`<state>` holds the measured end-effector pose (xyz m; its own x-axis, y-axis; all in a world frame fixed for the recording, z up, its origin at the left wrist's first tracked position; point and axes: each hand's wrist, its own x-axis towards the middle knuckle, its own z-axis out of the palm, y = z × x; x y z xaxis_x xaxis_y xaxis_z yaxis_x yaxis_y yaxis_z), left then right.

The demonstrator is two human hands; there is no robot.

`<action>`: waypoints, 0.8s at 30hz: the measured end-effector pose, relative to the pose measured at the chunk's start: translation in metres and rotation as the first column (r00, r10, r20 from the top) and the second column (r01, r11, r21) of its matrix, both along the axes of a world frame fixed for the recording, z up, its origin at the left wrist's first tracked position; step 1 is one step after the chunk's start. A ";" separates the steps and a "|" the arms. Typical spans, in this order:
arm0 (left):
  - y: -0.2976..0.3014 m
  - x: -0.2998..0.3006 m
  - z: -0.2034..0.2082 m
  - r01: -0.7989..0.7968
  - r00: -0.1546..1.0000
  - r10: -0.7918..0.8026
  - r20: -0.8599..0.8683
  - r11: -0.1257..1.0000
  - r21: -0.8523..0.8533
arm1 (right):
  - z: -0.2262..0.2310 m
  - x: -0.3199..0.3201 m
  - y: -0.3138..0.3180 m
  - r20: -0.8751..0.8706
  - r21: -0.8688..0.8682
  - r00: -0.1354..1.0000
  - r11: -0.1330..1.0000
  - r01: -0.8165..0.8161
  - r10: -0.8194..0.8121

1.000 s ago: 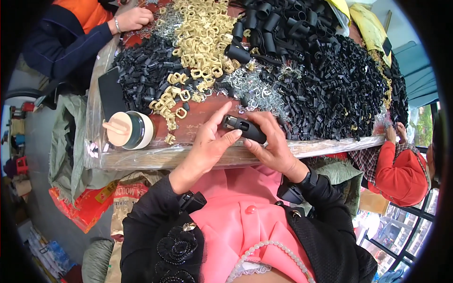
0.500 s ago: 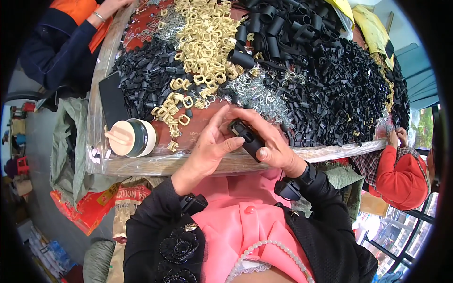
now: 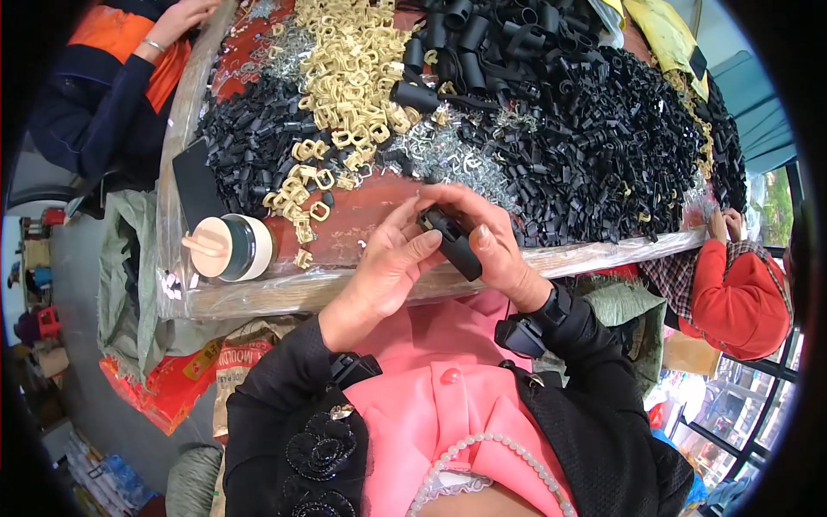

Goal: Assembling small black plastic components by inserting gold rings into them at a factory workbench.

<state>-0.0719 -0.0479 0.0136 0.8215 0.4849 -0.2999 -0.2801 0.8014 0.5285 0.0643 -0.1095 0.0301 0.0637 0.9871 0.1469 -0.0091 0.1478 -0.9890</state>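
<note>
A black plastic tube-shaped part (image 3: 460, 257) with a slotted upper end is held between my two hands, just over the table's near edge. It lies at a slant, slotted end pointing up and left. My left hand (image 3: 383, 274) pinches it near that end, thumb pressed on the slot. My right hand (image 3: 501, 263) wraps round the other side, its fingers behind the part and partly hidden. Beyond my hands lie a heap of silvery metal clips (image 3: 444, 155), a pile of cream-coloured square rings (image 3: 340, 86) and a wide heap of small black pieces (image 3: 568, 164).
A lidded cup (image 3: 250, 248) stands at the table's near left corner, beside a dark flat panel (image 3: 197, 185). Larger black tubes (image 3: 474, 52) lie at the back. A person in orange and navy (image 3: 103, 95) sits at left, another in red (image 3: 732, 297) at right. Sacks (image 3: 127, 284) stand below.
The view has shifted a little, so the table contents sit further left. My hands keep hold of the black part, which appears slightly lower and turned a little.
</note>
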 end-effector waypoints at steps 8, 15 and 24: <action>-0.015 -0.011 -0.018 -0.081 0.996 0.082 0.036 0.996 -0.033 | -0.007 -0.009 -0.004 0.087 0.078 0.994 0.995 0.058 -0.064; -0.004 -0.010 -0.023 -0.059 0.998 0.061 0.034 0.997 -0.042 | -0.021 -0.009 0.008 0.023 0.030 0.998 0.998 0.050 -0.051; -0.002 -0.011 -0.009 -0.091 0.996 0.091 -0.013 0.996 0.024 | -0.010 -0.013 0.007 0.137 0.081 0.991 0.997 -0.020 0.009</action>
<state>-0.0826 -0.0503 0.0044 0.7697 0.5644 -0.2983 -0.3437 0.7602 0.5513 0.0513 -0.1024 0.0201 0.0232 0.9720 0.2337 0.1220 0.2292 -0.9657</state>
